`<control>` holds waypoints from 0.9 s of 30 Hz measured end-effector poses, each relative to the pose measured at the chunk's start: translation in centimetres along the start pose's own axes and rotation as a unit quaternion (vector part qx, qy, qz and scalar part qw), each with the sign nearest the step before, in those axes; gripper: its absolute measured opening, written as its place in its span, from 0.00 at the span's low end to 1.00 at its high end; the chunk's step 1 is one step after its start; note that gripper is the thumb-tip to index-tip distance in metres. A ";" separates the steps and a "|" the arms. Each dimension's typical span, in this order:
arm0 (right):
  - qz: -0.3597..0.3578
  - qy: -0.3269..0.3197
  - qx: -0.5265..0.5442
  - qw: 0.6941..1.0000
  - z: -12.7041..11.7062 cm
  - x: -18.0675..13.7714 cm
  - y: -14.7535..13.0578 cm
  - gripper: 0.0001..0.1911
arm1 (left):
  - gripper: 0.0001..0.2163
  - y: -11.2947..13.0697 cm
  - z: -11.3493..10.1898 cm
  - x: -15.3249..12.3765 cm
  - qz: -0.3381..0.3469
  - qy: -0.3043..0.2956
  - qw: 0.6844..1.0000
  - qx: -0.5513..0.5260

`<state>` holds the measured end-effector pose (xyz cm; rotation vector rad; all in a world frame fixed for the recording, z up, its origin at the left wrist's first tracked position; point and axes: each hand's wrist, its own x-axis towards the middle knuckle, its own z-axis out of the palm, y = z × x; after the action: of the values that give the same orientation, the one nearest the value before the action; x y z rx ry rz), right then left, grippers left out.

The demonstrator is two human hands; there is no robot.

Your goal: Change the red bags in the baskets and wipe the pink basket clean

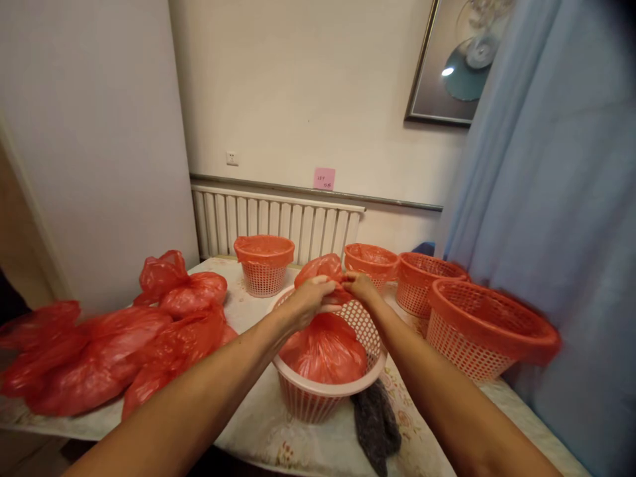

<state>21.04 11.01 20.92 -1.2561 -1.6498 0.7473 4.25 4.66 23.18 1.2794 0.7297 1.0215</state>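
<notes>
A red plastic bag (325, 351) with a bulging body sits inside a pale pink perforated basket (303, 391) in front of me. Its gathered neck rises between my two hands, above the basket's far side. My left hand (318, 295) is closed round the neck from the left. From the right, my right hand (360, 285) pinches the same twisted plastic, fingers bent together. The loose top of the bag puffs out behind the hands. What the bag contains is hidden by the red film.
Several filled red bags (99, 351) lie at the left of the table. Bag-lined baskets stand at the back (265, 275) and along the right (477, 338). A dark cloth (377, 424) touches the basket's front right. A blue curtain (556, 199) hangs at the right, a radiator (278, 218) behind.
</notes>
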 end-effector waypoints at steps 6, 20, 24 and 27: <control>-0.141 0.044 -0.026 0.989 -1.0 3.3 -5.0 0.10 | 0.06 2.4 -0.6 -3.1 0.131 -0.019 0.957 0.257; -0.322 -0.001 -0.163 0.933 1.0 -2.9 -8.5 0.23 | 0.07 4.2 -5.2 -0.3 0.069 0.049 0.985 0.148; -0.227 0.053 -0.283 0.930 -0.2 -2.4 -5.1 0.35 | 0.06 4.0 -5.3 -1.9 0.129 0.098 0.979 0.122; -0.066 -0.042 -0.293 0.953 -0.9 -1.8 -2.4 0.36 | 0.07 4.2 -5.8 -4.3 0.166 0.057 0.975 0.135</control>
<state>21.00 8.51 22.84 -1.5060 -2.0910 0.2266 -3.53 3.04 25.79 1.6264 0.7774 1.3066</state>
